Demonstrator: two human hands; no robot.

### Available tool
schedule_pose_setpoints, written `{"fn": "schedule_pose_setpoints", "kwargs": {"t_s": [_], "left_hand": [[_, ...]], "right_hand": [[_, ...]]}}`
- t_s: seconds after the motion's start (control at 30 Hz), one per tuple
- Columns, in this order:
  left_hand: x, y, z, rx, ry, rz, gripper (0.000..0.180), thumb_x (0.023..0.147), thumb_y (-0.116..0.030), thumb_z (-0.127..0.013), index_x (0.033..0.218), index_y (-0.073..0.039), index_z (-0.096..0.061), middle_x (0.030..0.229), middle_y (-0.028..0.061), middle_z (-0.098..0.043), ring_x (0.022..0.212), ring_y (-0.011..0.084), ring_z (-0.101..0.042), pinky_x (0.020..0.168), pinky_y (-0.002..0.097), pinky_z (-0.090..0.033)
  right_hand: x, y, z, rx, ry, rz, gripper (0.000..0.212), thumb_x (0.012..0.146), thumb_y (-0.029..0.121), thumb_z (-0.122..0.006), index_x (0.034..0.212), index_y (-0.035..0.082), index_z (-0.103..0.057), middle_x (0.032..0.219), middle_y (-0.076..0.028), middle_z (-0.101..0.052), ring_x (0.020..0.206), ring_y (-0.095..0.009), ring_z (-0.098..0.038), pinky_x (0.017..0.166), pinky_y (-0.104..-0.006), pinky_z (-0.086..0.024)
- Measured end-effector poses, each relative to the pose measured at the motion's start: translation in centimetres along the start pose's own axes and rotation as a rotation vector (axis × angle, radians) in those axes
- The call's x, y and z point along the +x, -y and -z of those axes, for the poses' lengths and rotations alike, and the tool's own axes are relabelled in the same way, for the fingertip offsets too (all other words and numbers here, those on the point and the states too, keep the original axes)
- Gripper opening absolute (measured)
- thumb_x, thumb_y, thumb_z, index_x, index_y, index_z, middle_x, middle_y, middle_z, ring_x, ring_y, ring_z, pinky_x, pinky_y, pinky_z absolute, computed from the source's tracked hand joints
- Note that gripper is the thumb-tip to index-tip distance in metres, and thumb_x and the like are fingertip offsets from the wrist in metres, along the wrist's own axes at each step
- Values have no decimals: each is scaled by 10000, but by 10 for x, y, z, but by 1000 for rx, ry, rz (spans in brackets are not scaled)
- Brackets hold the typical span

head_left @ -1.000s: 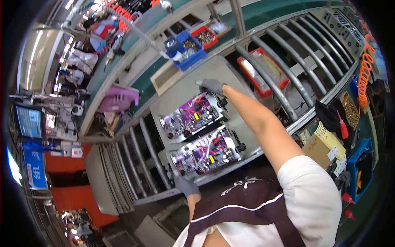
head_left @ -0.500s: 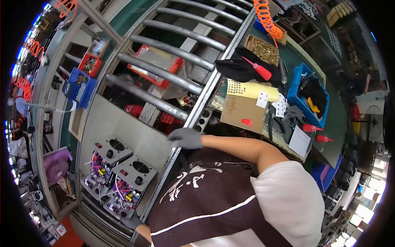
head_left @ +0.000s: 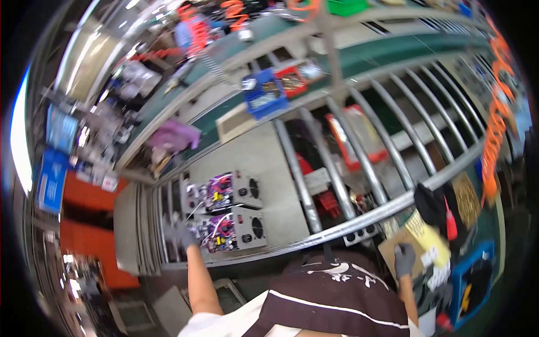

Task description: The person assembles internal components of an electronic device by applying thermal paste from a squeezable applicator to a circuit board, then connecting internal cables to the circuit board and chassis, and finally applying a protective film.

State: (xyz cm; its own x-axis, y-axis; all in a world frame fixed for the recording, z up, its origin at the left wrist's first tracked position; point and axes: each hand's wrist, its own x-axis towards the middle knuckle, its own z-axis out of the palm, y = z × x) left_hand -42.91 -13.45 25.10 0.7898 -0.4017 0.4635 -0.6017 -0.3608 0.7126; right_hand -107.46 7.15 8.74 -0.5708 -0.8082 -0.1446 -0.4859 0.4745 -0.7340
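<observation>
Two grey metal chassis with exposed circuitry, a far one (head_left: pixel 246 190) and a near one (head_left: pixel 250 229), lie side by side on a flat board (head_left: pixel 283 216) over the roller conveyor. Coloured wires and yellow parts show on their left sides. My left hand (head_left: pixel 181 233), in a grey glove, is beside the near chassis's left end; motion smears its fingers, and I cannot tell whether it touches. My right hand (head_left: pixel 404 259), also gloved in grey, is over a piece of cardboard (head_left: pixel 387 250) on the right bench. Its fingers look curled in; anything inside them is hidden.
Bare conveyor rollers (head_left: pixel 365 160) run off to the right, with a red tray (head_left: pixel 359 137) below them. Blue and red parts bins (head_left: pixel 264 101) stand beyond the board. Grey panels (head_left: pixel 132 230) are stacked at the left. A blue tray (head_left: pixel 474 286) sits at the right.
The view has swung toward the left. My right hand has gone from the conveyor's edge rail to over the cardboard; my left hand remains by the near chassis's end.
</observation>
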Motion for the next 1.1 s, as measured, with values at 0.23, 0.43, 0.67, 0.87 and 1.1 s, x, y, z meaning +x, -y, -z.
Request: {"fn": "schedule_pose_setpoints", "kwargs": {"t_s": [0.23, 0.43, 0.67, 0.87, 1.1], "left_hand": [[83, -137, -137, -508, 587, -186, 337, 922, -234, -558, 1171, -16, -614, 1070, 88, -646, 1023, 193, -553, 929, 301, -418], [168, -182, -360, -741, 908, 0, 595, 816, -102, -592, 1378, -5, -424, 1345, 118, -521, 913, 115, -546, 678, 223, -413], [165, -219, -454, -1016, 1083, 116, 470, 753, -57, -631, 1213, 30, -581, 1057, 110, -666, 933, 200, -616, 834, 324, -470], [111, -236, -348, -1051, 1306, 75, 285, 819, -158, -707, 1032, 29, -674, 908, 73, -689, 827, 152, -632, 775, 302, -502], [72, -223, -185, -1023, 1350, -10, 322, 848, -201, -676, 1080, 21, -671, 1023, 63, -684, 944, 124, -605, 879, 278, -445]], "right_hand": [[60, 168, -95, 369, 158, 188, 103, 838, 93, -636, 882, 1, -644, 832, -77, -634, 785, -164, -594, 734, -305, -474], [33, 308, -143, 369, 312, 422, 122, 828, 110, -630, 883, 7, -668, 816, -60, -644, 788, -124, -573, 697, -269, -454], [16, 337, -159, 240, 471, 266, 172, 840, 121, -640, 951, -1, -693, 853, -107, -669, 815, -184, -634, 744, -310, -489], [55, 359, -166, 295, 454, 356, 187, 841, 75, -628, 1008, -2, -665, 914, -87, -654, 826, -139, -607, 760, -281, -485], [91, 514, -180, 346, 205, 1103, 436, 764, 7, -665, 1191, 32, -580, 1040, -96, -624, 1074, -154, -542, 890, -294, -442]]}}
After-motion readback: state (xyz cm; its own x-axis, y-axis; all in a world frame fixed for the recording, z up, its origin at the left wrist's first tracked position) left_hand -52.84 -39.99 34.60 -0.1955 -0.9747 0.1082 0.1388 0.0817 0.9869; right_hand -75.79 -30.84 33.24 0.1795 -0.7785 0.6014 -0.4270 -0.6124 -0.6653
